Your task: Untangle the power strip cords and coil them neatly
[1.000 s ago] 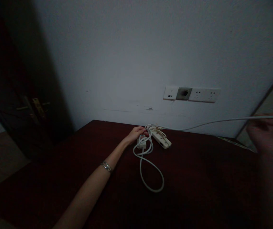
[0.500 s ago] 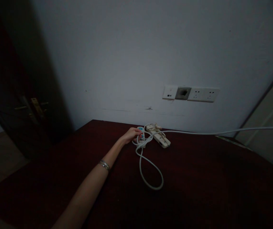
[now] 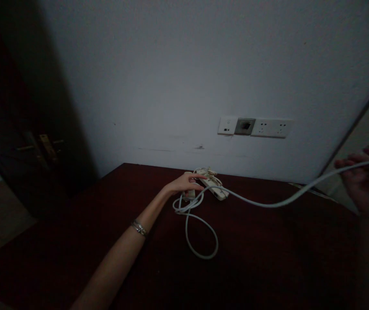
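My left hand [image 3: 184, 182] reaches far across the dark red table [image 3: 262, 254] and rests closed on a small white power strip [image 3: 189, 192], which it mostly hides. A second cream power strip [image 3: 215, 188] lies just right of it, near the wall. A white cable [image 3: 200, 234] loops on the table below my left hand and runs on to the right through the air. My right hand [image 3: 367, 181], close to the camera at the right edge, grips that cable in its curled fingers.
A row of wall sockets and a switch [image 3: 254, 127] sits on the white wall above the table's far edge. A dark door with a brass handle [image 3: 44, 146] stands at the left. A pale door or panel [image 3: 365, 129] fills the right edge.
My right hand has come back into view at the right edge with the cable. The cable between the hands has gone slack and sags. My left hand has closed over the small strip.
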### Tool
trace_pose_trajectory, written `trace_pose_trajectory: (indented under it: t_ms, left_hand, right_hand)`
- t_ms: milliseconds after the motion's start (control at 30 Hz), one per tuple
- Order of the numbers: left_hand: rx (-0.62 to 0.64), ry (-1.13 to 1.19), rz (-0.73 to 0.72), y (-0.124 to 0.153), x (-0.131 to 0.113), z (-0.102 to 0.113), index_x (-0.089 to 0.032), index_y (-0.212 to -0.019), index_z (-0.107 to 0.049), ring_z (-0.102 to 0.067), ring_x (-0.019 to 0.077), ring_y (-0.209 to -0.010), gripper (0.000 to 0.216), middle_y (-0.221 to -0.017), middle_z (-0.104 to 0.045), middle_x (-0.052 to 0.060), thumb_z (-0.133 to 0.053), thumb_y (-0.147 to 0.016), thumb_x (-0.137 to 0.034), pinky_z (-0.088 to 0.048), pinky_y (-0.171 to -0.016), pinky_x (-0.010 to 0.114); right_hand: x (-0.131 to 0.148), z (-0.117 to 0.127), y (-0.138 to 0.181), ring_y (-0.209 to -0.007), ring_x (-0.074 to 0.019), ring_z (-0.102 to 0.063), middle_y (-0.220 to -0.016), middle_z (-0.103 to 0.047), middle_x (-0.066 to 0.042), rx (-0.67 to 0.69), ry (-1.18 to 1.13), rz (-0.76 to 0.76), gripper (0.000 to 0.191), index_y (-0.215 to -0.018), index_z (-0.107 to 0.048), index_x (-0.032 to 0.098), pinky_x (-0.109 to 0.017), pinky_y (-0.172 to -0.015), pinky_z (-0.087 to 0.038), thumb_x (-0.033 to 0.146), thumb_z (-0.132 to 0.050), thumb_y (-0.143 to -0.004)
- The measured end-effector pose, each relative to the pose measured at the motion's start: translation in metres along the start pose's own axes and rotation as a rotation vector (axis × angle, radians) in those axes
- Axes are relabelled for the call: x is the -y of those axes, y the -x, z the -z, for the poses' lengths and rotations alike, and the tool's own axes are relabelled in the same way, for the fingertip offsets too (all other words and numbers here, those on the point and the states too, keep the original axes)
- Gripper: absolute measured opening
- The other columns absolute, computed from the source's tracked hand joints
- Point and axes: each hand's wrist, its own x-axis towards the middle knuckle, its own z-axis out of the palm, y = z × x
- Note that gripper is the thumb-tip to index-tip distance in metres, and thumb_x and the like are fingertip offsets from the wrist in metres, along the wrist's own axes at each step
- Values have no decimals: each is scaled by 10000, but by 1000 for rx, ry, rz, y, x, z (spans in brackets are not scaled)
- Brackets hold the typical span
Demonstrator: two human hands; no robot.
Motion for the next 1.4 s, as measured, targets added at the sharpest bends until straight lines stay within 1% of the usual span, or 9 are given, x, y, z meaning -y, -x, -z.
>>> trace_pose_trajectory:
  t_ms: [133, 300, 467, 567, 733, 867, 1000, 1233, 1400]
  left_hand:
    - [176, -231, -90, 6, -16, -4, -146, -961, -701, -474, 66, -564, 309, -692, -610, 16, -672, -686, -285, -367, -529, 191]
    - [250, -371, -188, 6, -22, -5, -160, -951, -708, -539, 100, -706, 320, -795, -652, 28, -702, -653, -276, -391, -647, 210]
    - [218, -452, -231, 3, -18, -10, -165, -888, -716, -582, 126, -806, 241, -849, -673, 34, -695, -659, -239, -410, -767, 231]
    - [132, -552, -289, 3, -19, -14, -172, -853, -724, -580, 150, -827, 211, -842, -665, 41, -703, -646, -210, -413, -769, 235]
    - [-127, -726, -329, 2, -19, -17, -199, -816, -730, -560, 181, -824, 182, -855, -613, 52, -710, -649, -270, -413, -731, 244]
    - [-297, -784, -232, -2, -14, -15, -209, -806, -724, -538, 165, -743, 224, -828, -570, 45, -710, -649, -368, -399, -677, 238]
    - [-348, -750, -189, -3, -10, -12, -193, -786, -711, -527, 155, -741, 218, -801, -558, 37, -715, -648, -363, -390, -696, 231]
    - [-323, -550, -245, -5, -4, -2, -160, -843, -683, -509, 123, -701, 220, -763, -595, 10, -629, -733, -342, -383, -660, 214]
    - [-422, -303, -214, -8, 4, 9, -123, -944, -649, -552, 126, -760, 243, -864, -652, 43, -523, -810, -282, -417, -702, 221]
  right_hand:
    - [-7, -33, 28, -404, -67, -359, -461, -339, 44, 220, -79, 50, 222, -724, -586, 167, -208, -411, -355, 184, -427, -878]
    - [-33, -53, 42, -351, -54, -304, -424, -352, 52, 430, 29, -38, 151, -751, -566, 135, -156, -312, -202, 258, -532, -831]
    - [-63, -70, 52, -375, -80, -457, -496, -521, 3, 554, 299, -201, 187, -720, -509, 150, -180, -355, -385, 276, -502, -859]
    - [-78, -83, 65, -464, -123, -567, -550, -588, -37, 676, 365, -316, 217, -704, -480, 163, -243, -477, -499, 278, -455, -886]
    - [-97, -101, 94, -501, -149, -592, -585, -615, -57, 849, 437, -414, 265, -666, -480, 180, -268, -508, -501, 331, -452, -882]
    - [-111, -108, 113, -540, -152, -598, -657, -637, -64, 946, 582, -299, 237, -702, -525, 169, -253, -501, -473, 345, -485, -856]
    - [-127, -112, 126, -538, -131, -581, -626, -614, -41, 1064, 639, -187, 237, -709, -528, 165, -225, -494, -454, 345, -475, -855]
    - [-120, -111, 127, -376, -84, -414, -525, -501, 35, 1047, 525, -316, 253, -797, -487, 181, -208, -374, -361, 430, -470, -837]
    - [-98, -104, 118, -511, -88, -455, -644, -509, 11, 930, 436, -323, 304, -802, -512, 183, -195, -442, -369, 486, -520, -794]
